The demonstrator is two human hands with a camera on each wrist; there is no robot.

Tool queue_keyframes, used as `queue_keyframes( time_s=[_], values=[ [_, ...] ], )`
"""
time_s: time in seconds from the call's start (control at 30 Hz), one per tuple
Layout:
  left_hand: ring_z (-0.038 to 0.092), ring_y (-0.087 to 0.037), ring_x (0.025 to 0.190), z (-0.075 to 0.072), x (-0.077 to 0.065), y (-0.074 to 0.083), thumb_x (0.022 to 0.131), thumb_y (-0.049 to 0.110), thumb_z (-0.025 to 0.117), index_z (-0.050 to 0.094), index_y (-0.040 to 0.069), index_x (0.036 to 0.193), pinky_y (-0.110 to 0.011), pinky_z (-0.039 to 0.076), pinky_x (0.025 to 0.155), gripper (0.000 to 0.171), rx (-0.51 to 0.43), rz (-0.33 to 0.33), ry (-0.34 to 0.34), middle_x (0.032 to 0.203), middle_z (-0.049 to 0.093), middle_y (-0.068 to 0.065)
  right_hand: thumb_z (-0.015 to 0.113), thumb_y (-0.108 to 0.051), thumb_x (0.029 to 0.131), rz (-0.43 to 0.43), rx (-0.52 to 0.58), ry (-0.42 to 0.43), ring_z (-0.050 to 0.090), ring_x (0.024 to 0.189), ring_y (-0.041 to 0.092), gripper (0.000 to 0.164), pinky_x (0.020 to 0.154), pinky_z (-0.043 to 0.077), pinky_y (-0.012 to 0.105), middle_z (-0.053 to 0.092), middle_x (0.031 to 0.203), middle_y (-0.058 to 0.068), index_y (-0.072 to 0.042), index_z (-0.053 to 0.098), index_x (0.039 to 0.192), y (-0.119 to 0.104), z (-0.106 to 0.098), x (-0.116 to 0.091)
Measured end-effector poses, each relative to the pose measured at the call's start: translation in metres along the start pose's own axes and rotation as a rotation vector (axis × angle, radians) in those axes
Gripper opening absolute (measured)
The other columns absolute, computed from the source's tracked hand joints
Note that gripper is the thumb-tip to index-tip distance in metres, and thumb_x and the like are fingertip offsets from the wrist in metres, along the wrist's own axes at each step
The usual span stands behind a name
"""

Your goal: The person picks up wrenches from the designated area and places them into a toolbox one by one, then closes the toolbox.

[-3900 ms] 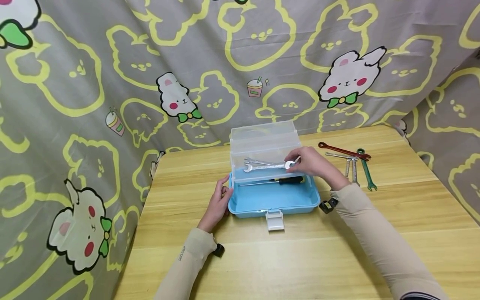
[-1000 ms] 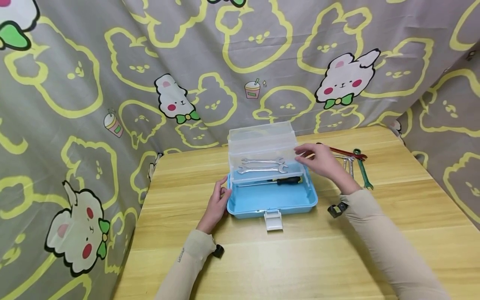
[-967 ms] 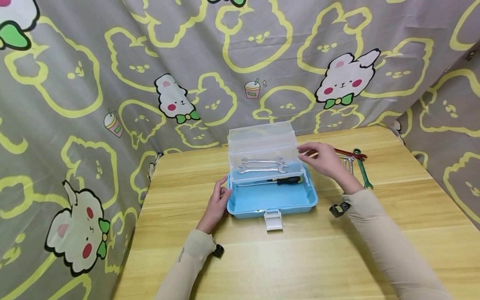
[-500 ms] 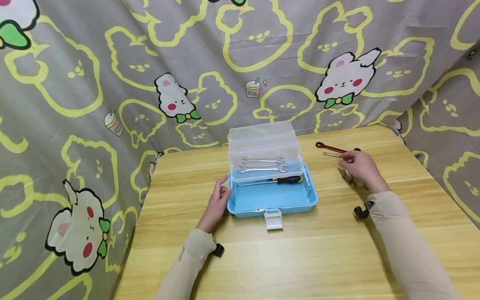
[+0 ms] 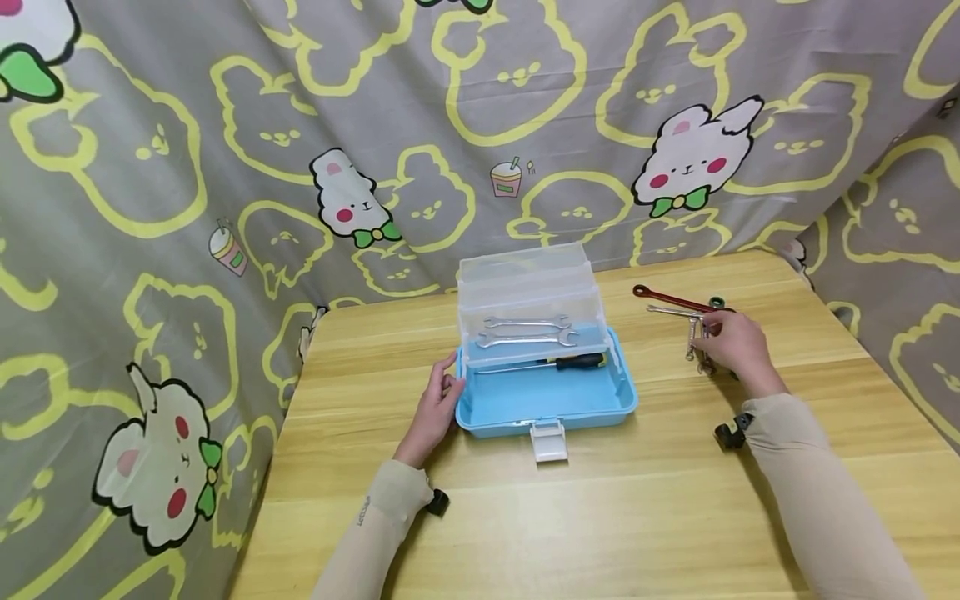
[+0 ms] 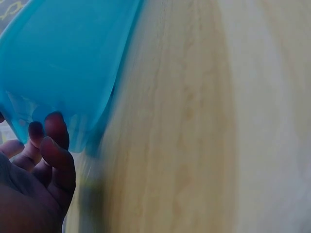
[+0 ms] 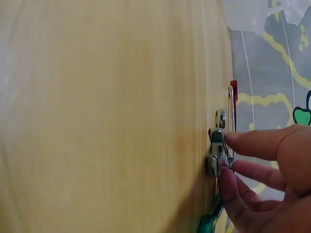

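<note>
A light blue toolbox [image 5: 551, 425] with a clear folding lid [image 5: 528, 283] stands lifted open. Two silver open-end wrenches [image 5: 528, 337] lie in its clear tray, and a black-handled screwdriver [image 5: 579, 361] lies below. My left hand [image 5: 435, 404] rests at the box's left end; the left wrist view has its bent fingers [image 6: 58, 153] touching the end wall. At the tool pile, my right hand [image 5: 742, 350] has thumb and fingertips around a small silver wrench [image 7: 214, 162], low against the table. The hand partly hides that wrench.
Around the right hand lie a red wrench [image 5: 667, 297], another silver wrench [image 5: 671, 311] and a green wrench [image 5: 717, 302], mostly covered. A white latch [image 5: 550, 442] hangs off the box front. The patterned curtain [image 5: 420, 100] borders the wooden table [image 5: 510, 517].
My right hand placed a silver wrench in the tray, let go and moved right to the tool pile, where it came down on a small silver wrench. The left hand stayed put.
</note>
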State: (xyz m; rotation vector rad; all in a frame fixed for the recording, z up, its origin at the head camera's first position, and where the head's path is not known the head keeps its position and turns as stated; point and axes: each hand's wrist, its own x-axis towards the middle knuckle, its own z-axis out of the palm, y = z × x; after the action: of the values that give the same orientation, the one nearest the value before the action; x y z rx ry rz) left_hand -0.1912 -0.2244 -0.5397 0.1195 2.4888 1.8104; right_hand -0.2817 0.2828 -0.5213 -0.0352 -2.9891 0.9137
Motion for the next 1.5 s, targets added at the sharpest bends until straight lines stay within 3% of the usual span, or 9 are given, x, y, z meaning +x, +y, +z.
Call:
queue_keyframes(
  time_s=[0.13,0.3,0.37,0.53,0.87,1.2,1.33,1.5],
  values=[
    [0.050,-0.019,0.061,-0.001,0.000,0.000,0.110,0.038,0.049,0.034,0.030,0.160,-0.029,0.046,0.048,0.052,0.005,-0.004,0.002,0.099,0.055,-0.014,0.069,-0.016,0.088,0.029,-0.017,0.002,0.062,0.095,0.045,0.042,0.079,0.049,0.055,0.069,0.103,0.026,0.011,0.062,0.121,-0.003,-0.001,0.001],
    [0.050,-0.018,0.062,-0.001,0.000,0.000,0.111,0.037,0.049,0.034,0.030,0.160,-0.028,0.046,0.049,0.052,0.024,-0.009,0.003,0.099,0.055,-0.013,0.072,-0.030,0.090,0.094,-0.054,-0.092,0.064,0.097,0.046,0.049,0.068,0.050,0.046,0.067,0.116,0.030,0.006,0.062,0.120,-0.008,-0.002,0.002],
    [0.051,-0.019,0.064,-0.002,-0.001,0.000,0.111,0.036,0.049,0.034,0.029,0.160,-0.027,0.046,0.051,0.051,0.034,-0.010,0.001,0.099,0.055,-0.012,0.074,-0.035,0.088,0.107,-0.066,-0.117,0.065,0.092,0.042,0.049,0.063,0.049,0.041,0.068,0.113,0.028,0.005,0.065,0.115,-0.009,-0.002,0.001],
    [0.052,-0.019,0.067,-0.002,-0.002,0.001,0.111,0.036,0.048,0.033,0.028,0.160,-0.027,0.047,0.053,0.051,0.043,-0.013,-0.003,0.101,0.056,-0.013,0.078,-0.038,0.086,0.103,-0.070,-0.143,0.066,0.080,0.032,0.044,0.059,0.047,0.033,0.073,0.098,0.021,0.002,0.073,0.102,-0.010,0.000,0.002],
    [0.051,-0.017,0.063,-0.002,-0.001,0.002,0.111,0.036,0.050,0.032,0.023,0.161,-0.028,0.047,0.051,0.055,0.042,0.009,-0.007,0.098,0.056,-0.012,0.076,-0.041,0.086,0.098,-0.072,-0.185,0.065,0.078,0.030,0.043,0.056,0.045,0.030,0.074,0.095,0.017,0.000,0.076,0.099,-0.010,-0.004,0.002],
    [0.050,-0.018,0.065,-0.001,0.000,0.002,0.111,0.036,0.049,0.034,0.029,0.159,-0.025,0.045,0.052,0.051,0.029,-0.010,-0.012,0.099,0.055,-0.010,0.076,-0.025,0.091,0.050,0.086,-0.206,0.062,0.087,0.029,0.037,0.066,0.048,0.029,0.071,0.105,0.024,0.007,0.072,0.109,-0.003,-0.005,0.000],
    [0.050,-0.018,0.065,-0.001,0.000,0.002,0.111,0.036,0.049,0.034,0.028,0.160,-0.026,0.045,0.053,0.052,0.032,-0.010,-0.012,0.097,0.054,-0.009,0.069,-0.018,0.095,0.053,0.183,-0.279,0.060,0.075,0.019,0.038,0.061,0.050,0.029,0.070,0.100,0.020,0.012,0.067,0.120,-0.006,-0.008,-0.001],
    [0.049,-0.018,0.064,-0.002,0.000,0.004,0.111,0.037,0.048,0.032,0.024,0.161,-0.026,0.046,0.053,0.054,0.040,0.006,-0.010,0.095,0.054,-0.010,0.060,-0.016,0.102,0.050,0.299,-0.353,0.061,0.076,0.013,0.043,0.063,0.055,0.030,0.067,0.107,0.021,0.014,0.056,0.133,-0.018,-0.014,-0.003]
  ],
)
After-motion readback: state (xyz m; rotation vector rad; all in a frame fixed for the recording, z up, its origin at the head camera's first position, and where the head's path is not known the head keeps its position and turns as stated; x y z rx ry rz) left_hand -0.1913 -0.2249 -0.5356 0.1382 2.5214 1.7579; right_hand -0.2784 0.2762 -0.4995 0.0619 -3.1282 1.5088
